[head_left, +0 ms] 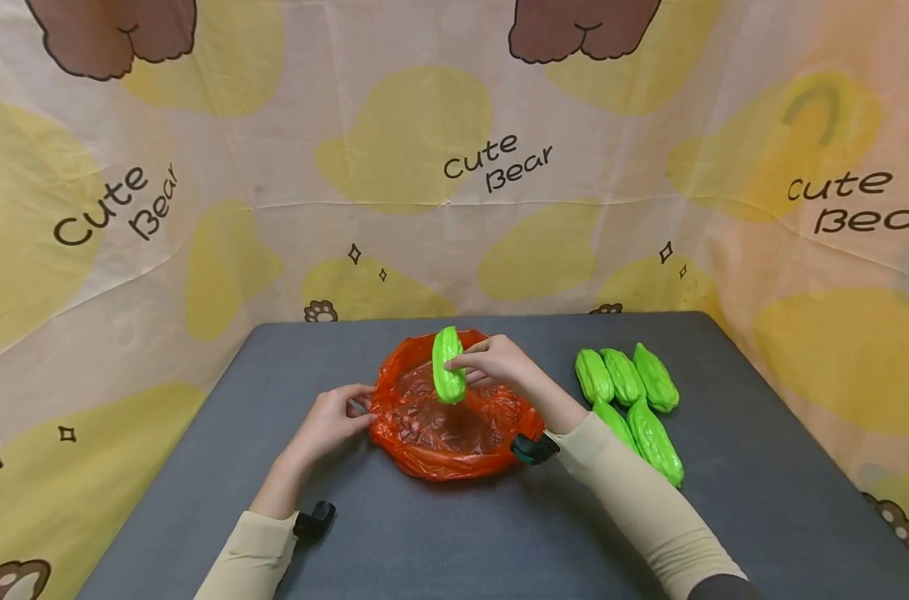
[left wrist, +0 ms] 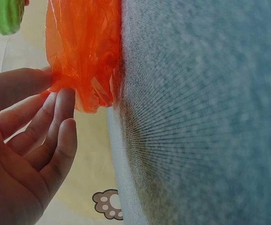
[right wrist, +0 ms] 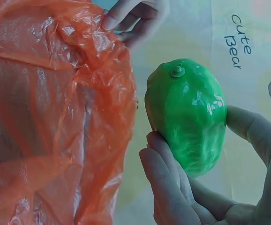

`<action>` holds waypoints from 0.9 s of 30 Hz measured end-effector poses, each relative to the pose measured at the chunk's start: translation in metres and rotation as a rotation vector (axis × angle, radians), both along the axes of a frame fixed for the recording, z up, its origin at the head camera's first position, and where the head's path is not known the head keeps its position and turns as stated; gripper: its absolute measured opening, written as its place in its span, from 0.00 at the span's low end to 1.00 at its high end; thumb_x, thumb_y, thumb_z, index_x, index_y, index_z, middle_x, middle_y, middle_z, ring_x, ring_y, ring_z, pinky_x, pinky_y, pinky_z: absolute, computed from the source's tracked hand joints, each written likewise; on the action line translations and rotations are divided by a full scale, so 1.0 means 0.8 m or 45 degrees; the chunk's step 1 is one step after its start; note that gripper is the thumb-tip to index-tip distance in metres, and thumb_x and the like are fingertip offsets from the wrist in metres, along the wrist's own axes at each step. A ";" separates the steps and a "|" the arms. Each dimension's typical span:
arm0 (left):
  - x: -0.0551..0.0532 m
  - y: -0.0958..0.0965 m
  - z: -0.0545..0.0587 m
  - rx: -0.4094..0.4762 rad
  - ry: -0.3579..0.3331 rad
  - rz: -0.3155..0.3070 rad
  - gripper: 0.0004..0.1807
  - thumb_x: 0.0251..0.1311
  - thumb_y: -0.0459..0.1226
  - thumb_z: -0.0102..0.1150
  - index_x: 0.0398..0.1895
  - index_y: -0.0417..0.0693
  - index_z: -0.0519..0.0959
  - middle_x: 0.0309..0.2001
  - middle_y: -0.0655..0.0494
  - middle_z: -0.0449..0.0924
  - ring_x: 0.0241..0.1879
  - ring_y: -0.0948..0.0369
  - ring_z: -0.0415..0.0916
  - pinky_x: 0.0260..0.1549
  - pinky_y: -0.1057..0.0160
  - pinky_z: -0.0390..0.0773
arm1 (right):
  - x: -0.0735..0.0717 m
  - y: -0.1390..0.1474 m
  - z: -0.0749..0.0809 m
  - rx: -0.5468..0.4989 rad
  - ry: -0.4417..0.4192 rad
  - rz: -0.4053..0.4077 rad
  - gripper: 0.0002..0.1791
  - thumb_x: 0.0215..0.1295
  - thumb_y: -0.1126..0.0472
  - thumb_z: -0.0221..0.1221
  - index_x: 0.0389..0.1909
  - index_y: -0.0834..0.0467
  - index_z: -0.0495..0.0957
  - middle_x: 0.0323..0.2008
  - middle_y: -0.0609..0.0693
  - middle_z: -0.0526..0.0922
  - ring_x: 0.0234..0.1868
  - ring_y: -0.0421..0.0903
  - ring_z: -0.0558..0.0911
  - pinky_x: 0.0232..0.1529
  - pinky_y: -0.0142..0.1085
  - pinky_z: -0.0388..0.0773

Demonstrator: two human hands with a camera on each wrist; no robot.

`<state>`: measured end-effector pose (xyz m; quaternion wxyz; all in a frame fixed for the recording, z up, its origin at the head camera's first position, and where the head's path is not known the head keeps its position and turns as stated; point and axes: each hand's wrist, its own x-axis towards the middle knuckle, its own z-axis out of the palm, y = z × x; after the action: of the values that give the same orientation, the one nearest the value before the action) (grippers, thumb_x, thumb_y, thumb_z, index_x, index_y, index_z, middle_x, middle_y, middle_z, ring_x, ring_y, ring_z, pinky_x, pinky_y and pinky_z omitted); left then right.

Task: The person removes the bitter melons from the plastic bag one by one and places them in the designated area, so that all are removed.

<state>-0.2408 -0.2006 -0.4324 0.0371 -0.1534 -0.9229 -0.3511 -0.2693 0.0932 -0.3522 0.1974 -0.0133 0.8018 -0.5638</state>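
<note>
An orange-red plastic bag (head_left: 454, 467) sits on the table with its mouth spread wide and its rim rolled outward. At its left side my left hand (head_left: 336, 423) pinches the rim between thumb and fingers; the left wrist view shows the thin film (left wrist: 86, 51) at the fingertips. Above the bag's mouth my right hand (head_left: 499, 362) holds a glossy green ridged gourd (head_left: 447, 367) upright between thumb and fingers. Its small stem nub faces the right wrist camera, where the gourd (right wrist: 187, 117) appears beside the bag's crumpled edge (right wrist: 112, 93).
Several more green gourds (head_left: 625, 379) lie in two rows on the right of the grey table (head_left: 394, 542), partly behind my right forearm. A printed cloth (head_left: 394, 167) hangs behind the table and along its sides.
</note>
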 end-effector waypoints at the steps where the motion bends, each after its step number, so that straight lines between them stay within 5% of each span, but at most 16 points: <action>1: 0.000 0.000 0.000 -0.002 0.001 -0.002 0.21 0.52 0.35 0.66 0.51 0.42 0.79 0.35 0.54 0.82 0.29 0.64 0.77 0.28 0.67 0.76 | 0.001 0.002 0.001 -0.001 0.002 0.000 0.26 0.52 0.51 0.69 0.48 0.63 0.79 0.36 0.56 0.86 0.33 0.45 0.86 0.35 0.37 0.82; 12: 0.002 0.004 0.004 -0.005 -0.012 -0.005 0.21 0.52 0.35 0.66 0.51 0.41 0.79 0.35 0.53 0.82 0.28 0.64 0.77 0.27 0.67 0.75 | 0.013 0.028 0.008 -0.032 0.031 0.015 0.24 0.54 0.53 0.68 0.48 0.63 0.80 0.38 0.57 0.86 0.34 0.45 0.86 0.38 0.37 0.82; 27: 0.000 0.004 0.003 -0.020 -0.010 -0.011 0.21 0.52 0.35 0.66 0.51 0.41 0.79 0.36 0.53 0.82 0.29 0.64 0.77 0.28 0.66 0.76 | 0.027 0.065 0.016 0.058 0.103 0.035 0.34 0.54 0.50 0.67 0.58 0.66 0.73 0.46 0.59 0.83 0.36 0.45 0.86 0.41 0.38 0.81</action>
<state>-0.2407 -0.1974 -0.4303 0.0307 -0.1564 -0.9251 -0.3446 -0.2475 0.1454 -0.3394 0.1728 -0.0427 0.8216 -0.5416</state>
